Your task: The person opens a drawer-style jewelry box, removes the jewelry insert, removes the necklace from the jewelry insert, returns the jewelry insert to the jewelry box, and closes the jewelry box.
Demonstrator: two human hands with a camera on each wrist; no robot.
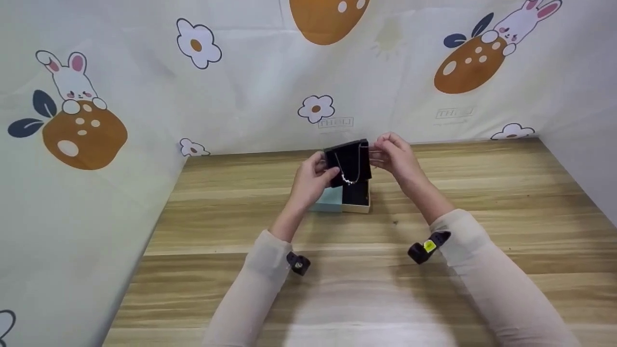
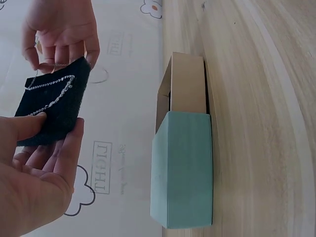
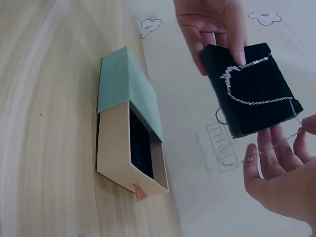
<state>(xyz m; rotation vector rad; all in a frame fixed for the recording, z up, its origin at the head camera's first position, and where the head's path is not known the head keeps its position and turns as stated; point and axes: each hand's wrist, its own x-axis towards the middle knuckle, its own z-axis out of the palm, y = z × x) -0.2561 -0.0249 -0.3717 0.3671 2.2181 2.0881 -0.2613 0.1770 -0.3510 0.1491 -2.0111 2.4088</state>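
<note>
My left hand [image 1: 308,180] grips a square black jewellery pad [image 1: 348,159] by its left side, thumb on the front and fingers behind. Draped in a loop across the pad is a silver chain [image 3: 256,102], with small sparkling pieces along its middle. At the pad's right edge, my right hand [image 3: 284,180] pinches the chain's thin end between thumb and finger. The loose end with its clasp trails over the fingers. Below the pad stands a gift box, its beige drawer [image 3: 114,143] pulled partway out of a mint-green sleeve [image 2: 190,168].
The box rests on a wood-grain table [image 1: 231,279] near its back edge. A pale cloth [image 1: 250,86] printed with rabbits and flowers hangs behind and at the sides. The drawer has a black lining [image 3: 140,148] and a small pink ribbon tab [image 3: 140,192].
</note>
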